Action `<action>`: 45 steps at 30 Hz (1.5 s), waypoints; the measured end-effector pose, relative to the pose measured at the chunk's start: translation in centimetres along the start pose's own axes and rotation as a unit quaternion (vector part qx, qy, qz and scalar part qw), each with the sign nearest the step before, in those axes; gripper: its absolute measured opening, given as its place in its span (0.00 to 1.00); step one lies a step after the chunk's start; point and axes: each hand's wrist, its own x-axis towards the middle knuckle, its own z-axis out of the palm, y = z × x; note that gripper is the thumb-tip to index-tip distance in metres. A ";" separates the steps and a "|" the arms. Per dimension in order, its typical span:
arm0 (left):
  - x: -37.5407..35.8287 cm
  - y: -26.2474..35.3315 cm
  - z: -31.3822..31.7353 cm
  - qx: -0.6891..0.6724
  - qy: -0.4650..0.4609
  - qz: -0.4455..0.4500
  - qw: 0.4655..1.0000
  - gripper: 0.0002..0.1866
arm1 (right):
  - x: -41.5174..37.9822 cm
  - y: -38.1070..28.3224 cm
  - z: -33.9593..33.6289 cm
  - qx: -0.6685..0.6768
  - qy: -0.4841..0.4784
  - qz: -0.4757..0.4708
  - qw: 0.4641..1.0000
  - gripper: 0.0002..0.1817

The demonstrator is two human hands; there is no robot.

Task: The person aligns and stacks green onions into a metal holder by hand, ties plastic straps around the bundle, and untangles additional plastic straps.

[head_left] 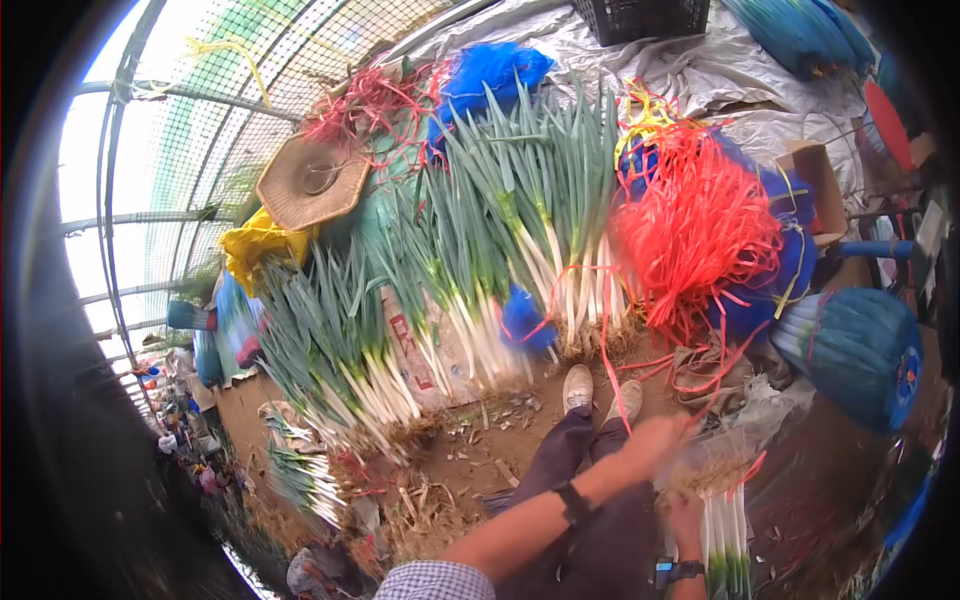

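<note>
My right hand (686, 516), with a watch on its wrist, grips a bunch of green onions (726, 540) just below the roots (712, 468). The white stalks point down toward the frame's lower edge. My left hand (655, 440) is blurred and sits at the root end of the bunch, with a black band on its wrist. A thin red string (608, 370) runs from the ground down into this hand. My legs stretch forward to two light shoes (600, 392) on the dirt.
Large heaps of green onions (500, 230) lie ahead on the soil, with more (330, 350) to the left. A tangle of red strings (695, 230) lies to the right on blue sacks. A straw hat (312, 182), a blue wrapped bundle (862, 350) and a black crate (645, 18) are also nearby.
</note>
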 end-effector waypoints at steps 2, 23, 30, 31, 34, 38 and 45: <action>-1.9 0.7 1.6 -0.129 -0.036 -0.003 0.991 0.19 | 1.2 -1.2 -0.5 0.062 0.040 -0.078 0.994 0.10; -30.6 -24.0 -13.8 -0.550 0.399 -0.322 0.659 0.23 | -6.9 -10.6 5.1 -0.378 -0.300 0.034 0.875 0.12; -49.9 -33.5 -12.0 -0.520 0.498 -0.421 0.551 0.22 | -5.6 -8.5 5.3 -0.450 -0.317 -0.043 0.834 0.14; -51.0 -32.4 -11.1 -0.520 0.499 -0.425 0.548 0.22 | -5.5 -8.4 5.6 -0.452 -0.313 -0.037 0.834 0.14; -51.7 -29.1 -8.2 -0.527 0.487 -0.425 0.551 0.22 | -4.8 -8.5 7.3 -0.443 -0.298 -0.027 0.845 0.16; -50.7 -27.9 -5.4 -0.564 0.454 -0.413 0.552 0.22 | -3.4 -10.5 7.7 -0.422 -0.232 -0.007 0.876 0.16; -51.7 -26.6 -4.0 -0.576 0.463 -0.361 0.569 0.21 | -1.0 -10.1 4.7 -0.386 -0.171 0.023 0.906 0.17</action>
